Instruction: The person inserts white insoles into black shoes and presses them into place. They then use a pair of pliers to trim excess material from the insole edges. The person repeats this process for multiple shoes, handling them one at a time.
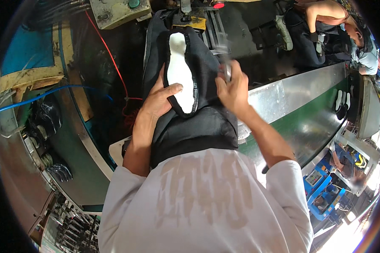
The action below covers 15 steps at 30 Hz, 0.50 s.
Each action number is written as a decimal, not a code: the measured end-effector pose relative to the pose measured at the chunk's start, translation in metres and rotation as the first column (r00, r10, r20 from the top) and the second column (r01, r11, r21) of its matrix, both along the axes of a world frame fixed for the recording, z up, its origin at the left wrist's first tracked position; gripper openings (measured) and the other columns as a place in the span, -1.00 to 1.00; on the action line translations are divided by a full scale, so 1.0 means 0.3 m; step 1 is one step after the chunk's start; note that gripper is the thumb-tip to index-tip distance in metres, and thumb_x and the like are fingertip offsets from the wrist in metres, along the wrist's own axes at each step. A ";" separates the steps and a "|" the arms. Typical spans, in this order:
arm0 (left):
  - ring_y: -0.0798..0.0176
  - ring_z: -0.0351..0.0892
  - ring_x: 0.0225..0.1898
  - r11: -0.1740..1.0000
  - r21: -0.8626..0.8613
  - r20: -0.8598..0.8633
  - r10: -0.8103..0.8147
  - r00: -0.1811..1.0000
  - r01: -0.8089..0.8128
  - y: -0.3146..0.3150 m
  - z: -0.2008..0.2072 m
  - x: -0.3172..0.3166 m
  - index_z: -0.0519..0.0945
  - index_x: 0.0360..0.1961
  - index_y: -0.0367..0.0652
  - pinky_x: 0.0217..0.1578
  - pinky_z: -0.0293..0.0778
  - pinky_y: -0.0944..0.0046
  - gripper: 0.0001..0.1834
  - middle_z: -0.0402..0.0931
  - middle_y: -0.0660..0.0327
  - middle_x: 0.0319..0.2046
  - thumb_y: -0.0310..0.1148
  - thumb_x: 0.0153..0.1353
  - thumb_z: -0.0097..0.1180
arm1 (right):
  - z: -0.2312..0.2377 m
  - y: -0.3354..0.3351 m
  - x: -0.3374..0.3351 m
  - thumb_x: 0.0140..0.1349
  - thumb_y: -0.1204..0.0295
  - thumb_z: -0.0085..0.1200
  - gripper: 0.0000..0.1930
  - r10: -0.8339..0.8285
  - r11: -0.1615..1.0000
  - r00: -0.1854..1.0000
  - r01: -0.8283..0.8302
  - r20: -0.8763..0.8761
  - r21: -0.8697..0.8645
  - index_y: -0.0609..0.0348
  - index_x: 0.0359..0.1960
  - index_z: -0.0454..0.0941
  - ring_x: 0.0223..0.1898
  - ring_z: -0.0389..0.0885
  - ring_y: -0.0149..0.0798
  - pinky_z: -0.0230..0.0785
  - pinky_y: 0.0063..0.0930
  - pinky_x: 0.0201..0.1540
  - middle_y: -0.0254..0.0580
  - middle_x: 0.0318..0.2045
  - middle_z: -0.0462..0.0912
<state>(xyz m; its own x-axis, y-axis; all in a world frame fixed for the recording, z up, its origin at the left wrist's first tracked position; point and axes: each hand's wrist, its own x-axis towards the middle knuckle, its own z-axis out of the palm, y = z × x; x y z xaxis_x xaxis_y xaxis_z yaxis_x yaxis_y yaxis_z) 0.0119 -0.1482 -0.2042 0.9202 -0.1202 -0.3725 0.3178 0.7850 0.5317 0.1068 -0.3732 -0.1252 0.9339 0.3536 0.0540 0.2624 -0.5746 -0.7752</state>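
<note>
Sole side up, a black shoe upper with a white bottom [179, 71] lies lengthwise over my dark-clothed lap. Its black edge is folded in around the white part. My left hand [158, 99] grips it from the left, the thumb on the white bottom and the fingers mostly hidden behind the shoe. To the right of the shoe, my right hand [234, 90] is raised and closed around a metal hammer-like tool [227, 71]. Motion blurs the tool's far end, so its exact kind is unclear. The tool is apart from the shoe.
A conveyor with a metal side rail [278, 92] and green belt [302, 126] runs along my right; shoes with white bottoms [343, 101] rest on its far part. Black shiny boots or shoes [57, 168] lie at left. A red hose [109, 50] hangs nearby. Other people work at right.
</note>
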 end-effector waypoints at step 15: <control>-0.18 0.53 0.32 0.778 0.258 -0.079 0.608 0.790 -0.573 0.097 0.263 -0.188 0.17 0.68 0.08 0.28 0.56 -0.26 -0.01 0.44 -0.07 0.39 -0.45 0.23 0.31 | -0.188 -0.397 0.034 0.24 0.55 0.13 -0.73 0.073 0.985 0.975 -0.103 -0.208 -0.137 0.32 -0.02 0.60 -0.21 0.69 -0.15 0.53 -0.25 -0.01 0.04 -0.27 0.71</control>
